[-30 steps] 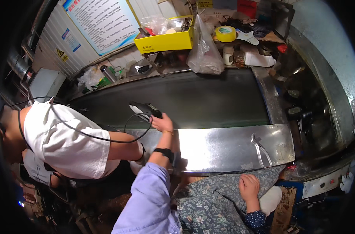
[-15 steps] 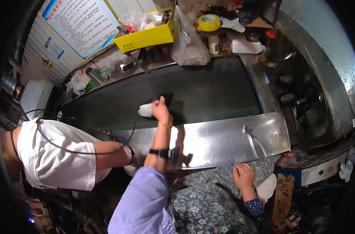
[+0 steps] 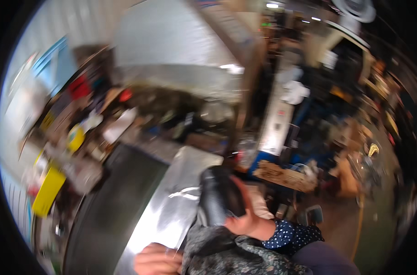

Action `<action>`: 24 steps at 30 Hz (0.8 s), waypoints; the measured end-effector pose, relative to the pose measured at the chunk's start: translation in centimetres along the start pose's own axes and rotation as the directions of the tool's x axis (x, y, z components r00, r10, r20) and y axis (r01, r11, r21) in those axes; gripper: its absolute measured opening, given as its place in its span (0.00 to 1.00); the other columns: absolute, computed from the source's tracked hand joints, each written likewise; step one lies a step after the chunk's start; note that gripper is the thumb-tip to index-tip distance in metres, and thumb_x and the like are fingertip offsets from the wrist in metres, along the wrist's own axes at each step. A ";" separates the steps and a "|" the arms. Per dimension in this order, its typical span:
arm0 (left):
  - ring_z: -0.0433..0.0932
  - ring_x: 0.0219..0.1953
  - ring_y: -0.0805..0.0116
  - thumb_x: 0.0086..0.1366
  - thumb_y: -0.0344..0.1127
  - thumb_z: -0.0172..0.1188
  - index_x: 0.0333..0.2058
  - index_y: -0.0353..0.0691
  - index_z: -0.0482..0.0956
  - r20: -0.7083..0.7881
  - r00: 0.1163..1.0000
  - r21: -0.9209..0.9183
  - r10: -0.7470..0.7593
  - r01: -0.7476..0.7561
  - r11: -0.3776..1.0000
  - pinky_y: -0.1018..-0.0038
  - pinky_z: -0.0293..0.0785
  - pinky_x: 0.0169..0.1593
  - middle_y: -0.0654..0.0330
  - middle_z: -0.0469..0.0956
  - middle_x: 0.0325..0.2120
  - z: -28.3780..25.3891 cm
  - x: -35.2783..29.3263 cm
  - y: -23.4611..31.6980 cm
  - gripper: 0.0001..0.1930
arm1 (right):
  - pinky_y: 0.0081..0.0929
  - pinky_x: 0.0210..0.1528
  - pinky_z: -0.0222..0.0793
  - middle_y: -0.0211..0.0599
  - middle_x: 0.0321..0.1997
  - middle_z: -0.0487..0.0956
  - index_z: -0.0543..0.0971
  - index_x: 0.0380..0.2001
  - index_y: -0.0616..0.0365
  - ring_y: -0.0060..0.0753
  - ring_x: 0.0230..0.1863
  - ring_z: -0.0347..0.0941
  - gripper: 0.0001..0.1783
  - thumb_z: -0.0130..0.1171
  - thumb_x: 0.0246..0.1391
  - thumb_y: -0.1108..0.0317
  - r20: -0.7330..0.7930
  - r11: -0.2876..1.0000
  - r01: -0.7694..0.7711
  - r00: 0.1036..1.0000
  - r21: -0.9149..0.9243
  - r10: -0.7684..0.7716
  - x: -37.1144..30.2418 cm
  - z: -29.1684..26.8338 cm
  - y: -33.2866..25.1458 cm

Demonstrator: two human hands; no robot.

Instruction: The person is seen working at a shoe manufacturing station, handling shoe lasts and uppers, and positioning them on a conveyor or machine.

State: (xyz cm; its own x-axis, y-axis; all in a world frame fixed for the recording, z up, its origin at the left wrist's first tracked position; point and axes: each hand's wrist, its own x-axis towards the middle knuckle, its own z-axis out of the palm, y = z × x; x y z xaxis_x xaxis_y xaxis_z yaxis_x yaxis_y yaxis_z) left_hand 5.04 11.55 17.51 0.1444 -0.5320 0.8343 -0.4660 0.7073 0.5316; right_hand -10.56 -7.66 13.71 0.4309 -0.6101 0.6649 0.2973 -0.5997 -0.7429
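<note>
My right hand [image 3: 245, 223], coming from a dark blue cuff with white dots, grips a glossy black shoe [image 3: 216, 190]. The shoe is held up above my lap, beside the near end of the metal ledge, and is blurred. At the lower edge my left hand [image 3: 157, 259] is over the shiny metal ledge [image 3: 160, 220]. Its fingers look bent, but blur hides whether anything is between them. A pale, thin curved tool [image 3: 184, 192] lies on the ledge near the shoe. A dark floral apron [image 3: 217, 252] covers my lap.
The dark belt [image 3: 112, 201] runs along the ledge's left side. Beyond it are a yellow box [image 3: 49, 192], a plastic bag [image 3: 82, 172] and a roll of yellow tape [image 3: 75, 138]. On the right are a wooden board [image 3: 284, 175] and a control panel [image 3: 276, 130].
The view has swung right. My right hand, earlier resting on my lap, now holds the black shoe. My left hand has drawn back from the belt, where it held a black and white item.
</note>
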 end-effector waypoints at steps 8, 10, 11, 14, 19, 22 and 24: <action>0.76 0.43 0.69 0.71 0.41 0.50 0.42 0.35 0.78 0.267 0.404 -0.371 -0.875 0.881 0.294 0.75 0.71 0.49 0.58 0.79 0.38 15.3 -7.5 -15.0 0.15 | 0.41 0.34 0.77 0.47 0.46 0.81 0.68 0.63 0.43 0.53 0.34 0.79 0.35 0.64 0.53 0.49 0.314 0.770 -0.242 0.810 -0.590 0.495 -8.9 -7.1 1.5; 0.76 0.42 0.69 0.71 0.41 0.51 0.43 0.35 0.78 0.339 0.355 -0.504 -0.871 0.851 0.151 0.74 0.72 0.48 0.57 0.79 0.38 16.0 -5.2 -13.8 0.14 | 0.44 0.30 0.74 0.49 0.33 0.80 0.67 0.63 0.47 0.53 0.29 0.78 0.33 0.60 0.57 0.50 0.230 0.889 -0.046 0.959 -0.456 0.168 -9.5 -7.9 3.0; 0.77 0.41 0.68 0.71 0.41 0.50 0.43 0.36 0.77 0.233 0.320 -0.469 -0.918 0.864 0.182 0.73 0.72 0.49 0.57 0.79 0.37 16.9 -3.1 -11.8 0.14 | 0.44 0.33 0.75 0.46 0.40 0.81 0.71 0.59 0.49 0.52 0.32 0.78 0.29 0.60 0.57 0.51 0.270 0.847 -0.069 0.931 -0.527 0.244 -9.3 -8.1 2.9; 0.78 0.39 0.66 0.70 0.39 0.49 0.42 0.34 0.78 0.365 0.294 -0.454 -0.883 0.885 0.106 0.73 0.74 0.46 0.56 0.79 0.35 15.5 -4.0 -13.6 0.14 | 0.45 0.34 0.75 0.46 0.40 0.81 0.74 0.53 0.53 0.53 0.34 0.79 0.23 0.58 0.58 0.53 0.289 0.848 -0.010 0.938 -0.529 0.191 -8.1 -7.2 2.9; 0.78 0.37 0.65 0.69 0.39 0.49 0.37 0.34 0.77 0.236 0.153 -0.495 -0.960 0.869 0.017 0.73 0.74 0.44 0.57 0.79 0.32 14.6 -7.4 -17.4 0.14 | 0.45 0.28 0.72 0.48 0.25 0.79 0.78 0.45 0.52 0.53 0.26 0.77 0.17 0.58 0.58 0.54 0.331 0.895 -0.133 0.898 -0.425 0.290 -7.0 -7.0 3.6; 0.79 0.40 0.63 0.70 0.44 0.48 0.42 0.36 0.77 0.162 0.208 -0.438 -0.964 0.891 0.119 0.71 0.75 0.47 0.56 0.80 0.36 13.4 -9.4 -18.6 0.17 | 0.49 0.30 0.70 0.49 0.24 0.79 0.78 0.45 0.53 0.56 0.26 0.76 0.17 0.58 0.58 0.56 0.355 0.904 -0.109 0.895 -0.414 0.270 -7.2 -6.3 5.3; 0.78 0.42 0.63 0.68 0.42 0.49 0.43 0.35 0.76 0.185 0.280 -0.355 -0.942 0.913 0.202 0.71 0.74 0.49 0.55 0.79 0.38 14.6 -9.7 -18.7 0.16 | 0.48 0.32 0.70 0.50 0.26 0.79 0.78 0.47 0.53 0.56 0.29 0.77 0.18 0.58 0.58 0.56 0.363 0.895 -0.177 0.869 -0.409 0.337 -6.6 -6.3 5.9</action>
State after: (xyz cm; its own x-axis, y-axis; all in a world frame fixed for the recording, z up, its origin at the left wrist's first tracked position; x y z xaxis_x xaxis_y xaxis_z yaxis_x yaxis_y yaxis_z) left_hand -0.39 -3.34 -2.64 0.3183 -0.9013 -0.2937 0.3474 -0.1774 0.9208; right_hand -17.00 -10.42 5.46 0.7839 -0.5441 0.2992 -0.1582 -0.6409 -0.7511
